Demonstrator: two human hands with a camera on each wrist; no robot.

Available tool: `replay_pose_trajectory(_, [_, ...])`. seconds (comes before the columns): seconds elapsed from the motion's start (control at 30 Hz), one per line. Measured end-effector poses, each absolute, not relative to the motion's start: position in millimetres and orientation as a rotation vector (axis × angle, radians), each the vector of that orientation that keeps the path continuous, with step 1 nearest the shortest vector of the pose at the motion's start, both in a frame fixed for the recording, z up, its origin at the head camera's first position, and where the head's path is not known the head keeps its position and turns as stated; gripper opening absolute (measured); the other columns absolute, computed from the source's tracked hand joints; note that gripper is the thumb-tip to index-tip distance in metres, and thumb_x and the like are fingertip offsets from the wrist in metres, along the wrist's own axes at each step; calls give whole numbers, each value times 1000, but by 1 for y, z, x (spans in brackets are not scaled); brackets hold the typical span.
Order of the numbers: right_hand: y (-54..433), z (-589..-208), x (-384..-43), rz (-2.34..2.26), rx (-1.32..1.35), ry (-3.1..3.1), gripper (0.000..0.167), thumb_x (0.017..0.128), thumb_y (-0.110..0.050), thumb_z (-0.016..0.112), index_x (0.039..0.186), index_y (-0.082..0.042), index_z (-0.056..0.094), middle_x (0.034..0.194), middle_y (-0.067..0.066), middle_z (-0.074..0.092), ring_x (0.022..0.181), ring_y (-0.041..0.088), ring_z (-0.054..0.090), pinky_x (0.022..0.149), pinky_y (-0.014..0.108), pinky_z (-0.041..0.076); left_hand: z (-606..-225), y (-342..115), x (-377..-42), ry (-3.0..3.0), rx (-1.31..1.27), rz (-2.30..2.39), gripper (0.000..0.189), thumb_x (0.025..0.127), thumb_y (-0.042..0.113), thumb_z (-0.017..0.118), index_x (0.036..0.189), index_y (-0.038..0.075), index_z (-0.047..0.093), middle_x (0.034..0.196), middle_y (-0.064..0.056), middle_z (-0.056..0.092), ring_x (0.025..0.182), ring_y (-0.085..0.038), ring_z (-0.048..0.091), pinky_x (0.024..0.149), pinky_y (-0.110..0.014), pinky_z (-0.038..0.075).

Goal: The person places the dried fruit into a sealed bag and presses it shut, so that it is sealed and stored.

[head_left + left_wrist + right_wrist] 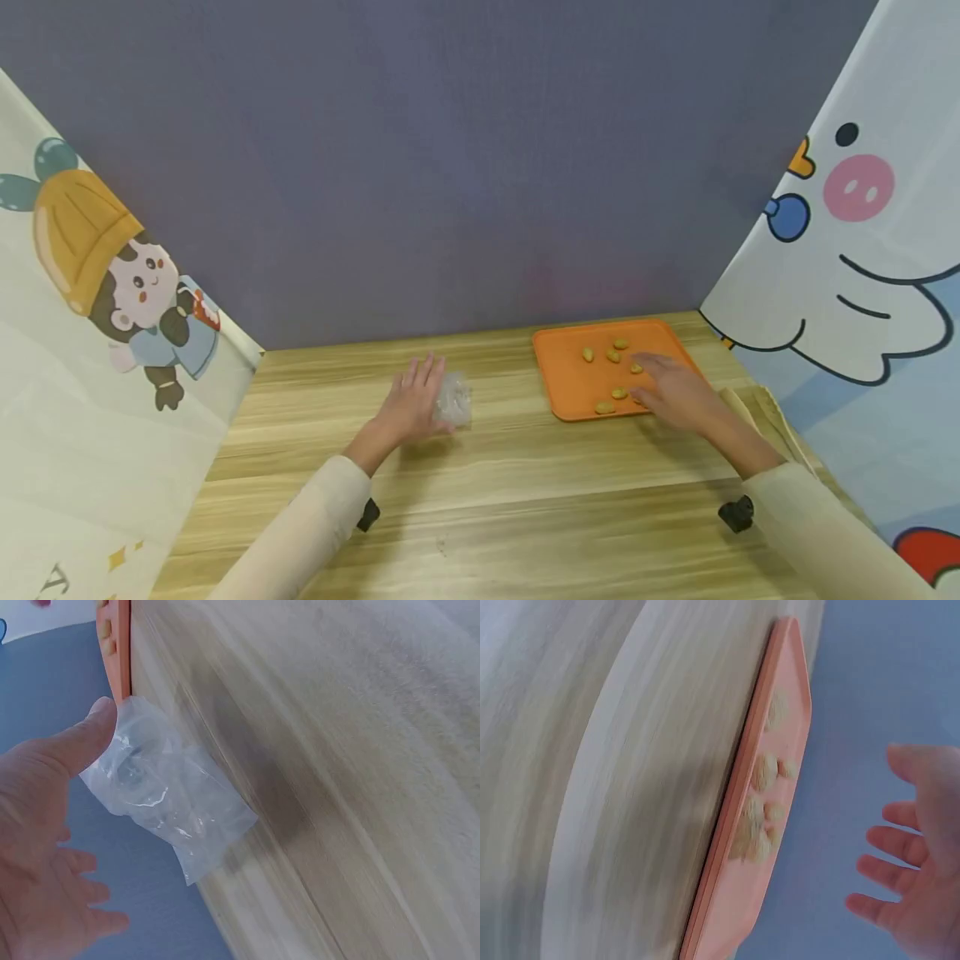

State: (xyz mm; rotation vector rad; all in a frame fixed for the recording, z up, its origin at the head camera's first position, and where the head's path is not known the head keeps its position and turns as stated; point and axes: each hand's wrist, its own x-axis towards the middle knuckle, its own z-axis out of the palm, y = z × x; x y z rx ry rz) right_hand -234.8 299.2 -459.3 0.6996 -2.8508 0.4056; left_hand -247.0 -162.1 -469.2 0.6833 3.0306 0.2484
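Transparent plastic bag (454,402) lies crumpled on the wood-grain table (525,517), left of the orange tray (570,383), with a strip of table surface between bag and tray edge. Left hand (412,408): located at the left side of the bag, fingers straight, thumb extended at the bag's near end; contact cannot be determined. Right hand (675,396): positioned over the right part of the tray, thumb and fingers apart, near the yellow-brown pieces (604,407). The two hands are well apart. The tray's far edge sits near the table's rear edge, at the grey panel (450,167); a beige item (775,412) lies along the right table edge. Broad working room extends between the sleeves (315,517)
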Motion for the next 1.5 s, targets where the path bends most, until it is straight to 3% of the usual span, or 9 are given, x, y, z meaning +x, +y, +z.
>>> replay_pose_trajectory(0.37, [347,-465,-216,400,482,-2727,45,88,-12,76,125,12,63,119,36,64,108,52,61,86,65,52,-480,-163,-258,2939,770,380,118,75,43,90,159,-3,22,163,-28,29,151,-48,25,123,-62,26])
replay_pose_trajectory(0.6, [373,-478,-201,394,328,-2849,46,93,-15,70,126,15,61,121,40,60,111,55,55,90,69,47,-488,-162,-260,2907,737,460,106,80,38,87,157,-2,27,161,-23,36,147,-43,38,121,-54,35])
replay_pose_trajectory(0.83, [400,-485,-187,331,94,-2944,53,95,-23,65,128,18,55,125,45,53,111,61,49,90,73,45,-492,-159,-262,2899,733,473,106,80,37,87,157,-5,27,161,-24,36,146,-42,40,119,-52,38])
replay_pose_trajectory(1.03, [413,-488,-179,298,-36,-3002,67,92,-30,70,133,18,50,125,48,49,108,63,50,79,72,48,-491,-158,-262,2890,708,469,110,78,35,89,157,-6,25,160,-25,36,143,-45,43,117,-53,41])
replay_pose_trajectory(1.27, [429,-489,-174,331,-291,-3194,85,95,-48,61,137,23,38,124,51,40,101,68,48,68,68,51,-493,-158,-264,2879,704,486,110,79,31,89,159,-5,22,160,-25,34,140,-47,45,114,-55,44])
replay_pose_trajectory(1.5, [433,-492,-170,406,-446,-3268,79,93,-43,59,128,24,38,112,49,42,90,61,55,59,58,53,-495,-159,-265,2887,674,490,105,80,21,88,159,-1,22,156,-29,39,138,-47,46,110,-57,47])
